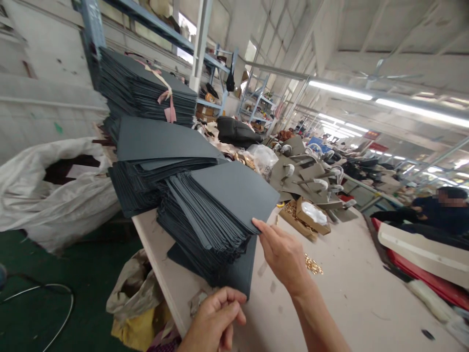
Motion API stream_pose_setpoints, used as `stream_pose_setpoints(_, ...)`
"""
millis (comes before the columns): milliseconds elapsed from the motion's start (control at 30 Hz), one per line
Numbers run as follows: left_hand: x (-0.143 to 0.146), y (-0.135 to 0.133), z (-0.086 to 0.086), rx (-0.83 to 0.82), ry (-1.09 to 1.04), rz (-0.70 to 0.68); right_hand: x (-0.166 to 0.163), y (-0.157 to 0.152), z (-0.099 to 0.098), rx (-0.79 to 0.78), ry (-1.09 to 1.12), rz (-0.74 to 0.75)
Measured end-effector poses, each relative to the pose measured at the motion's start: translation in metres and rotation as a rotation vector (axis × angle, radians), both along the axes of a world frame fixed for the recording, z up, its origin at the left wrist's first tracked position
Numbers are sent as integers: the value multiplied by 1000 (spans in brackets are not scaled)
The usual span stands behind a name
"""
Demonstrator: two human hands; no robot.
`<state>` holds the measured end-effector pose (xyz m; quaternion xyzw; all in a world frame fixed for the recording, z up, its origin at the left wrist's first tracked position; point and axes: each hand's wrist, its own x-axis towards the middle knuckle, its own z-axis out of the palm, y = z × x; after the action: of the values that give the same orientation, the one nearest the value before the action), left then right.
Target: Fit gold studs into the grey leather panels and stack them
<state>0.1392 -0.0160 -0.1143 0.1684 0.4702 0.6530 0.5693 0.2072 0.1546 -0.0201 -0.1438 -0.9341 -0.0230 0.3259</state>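
A fanned pile of dark grey flat sheets lies on a pale worktable. My right hand pinches the near corner of the top sheets in that pile, with its fingers closed on the edge. My left hand sits lower, near the table's front edge, its fingers curled and touching the bottom corner of the lowest dark sheet. Whether the left hand grips that sheet is unclear.
More dark sheet stacks rise behind, one tied with pink ribbon. A white sack lies left on the green floor. Gold metal bits, a cardboard box and grey bag parts lie further along. A person sits at the far right.
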Motion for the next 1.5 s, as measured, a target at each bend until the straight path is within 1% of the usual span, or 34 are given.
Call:
stream_pose_setpoints(67,-1,-1,-2,3,16,-2,2,2,3,138,-12,-7)
stream_pose_setpoints(133,-2,-1,-5,2,29,-24,7,2,7,210,-28,5)
stream_pose_setpoints(267,0,1,-9,26,71,-62,26,-8,14,285,-103,75)
stream_pose_setpoints(367,2,1,-2,103,66,-64,41,-20,17,305,-117,111)
stream_pose_setpoints(433,3,-2,8,160,72,-48,50,-28,17,283,-119,151)
stream_pose_setpoints(500,5,-6,17,194,127,-19,58,-37,15,232,-135,194)
stream_pose_setpoints(533,7,-8,19,202,165,-27,62,-41,14,197,-152,212)
stream_pose_setpoints(567,9,-11,20,209,202,-63,66,-46,13,159,-175,222)
stream_pose_setpoints(600,11,-13,20,216,233,-130,70,-50,12,122,-197,222)
stream_pose_setpoints(700,20,-21,13,189,241,-378,87,-63,3,40,-238,213)
stream_pose_setpoints(733,23,-25,11,171,226,-428,95,-67,-2,16,-243,205)
stream_pose_setpoints(800,29,-31,8,121,226,-458,113,-75,-18,-53,-251,188)
stream_pose_setpoints(867,34,-35,9,33,284,-430,133,-86,-38,-152,-237,169)
stream_pose_setpoints(933,38,-35,12,-113,345,-348,153,-99,-57,-281,-253,178)
stream_pose_setpoints(967,40,-32,13,-197,344,-303,162,-106,-64,-372,-282,184)
stream_pose_setpoints(1000,42,-29,13,-258,332,-272,169,-113,-68,-494,-323,179)
stream_pose_setpoints(1033,44,-25,13,-294,312,-258,176,-120,-70,-648,-368,156)
stream_pose_setpoints(1067,46,-21,13,-307,294,-266,181,-126,-70,-824,-388,100)
stream_pose_setpoints(1100,47,-18,12,-303,283,-293,186,-130,-68,-1008,-376,12)
stream_pose_setpoints(1167,50,-14,11,-277,288,-369,195,-132,-62,-1326,-262,-148)
stream_pose_setpoints(1200,52,-13,10,-271,297,-405,199,-130,-60,-1436,-176,-182)
stream_pose_setpoints(1233,53,-13,10,-274,297,-433,203,-126,-60,-1519,-88,-192)
stream_pose_setpoints(1300,55,-13,9,-297,269,-453,210,-116,-64,-1624,65,-191)
stream_pose_setpoints(1433,61,-11,11,-301,150,-491,215,-100,-85,-1764,284,-341)
stream_pose_setpoints(1500,64,-5,14,-316,109,-499,215,-97,-94,-1808,370,-366)
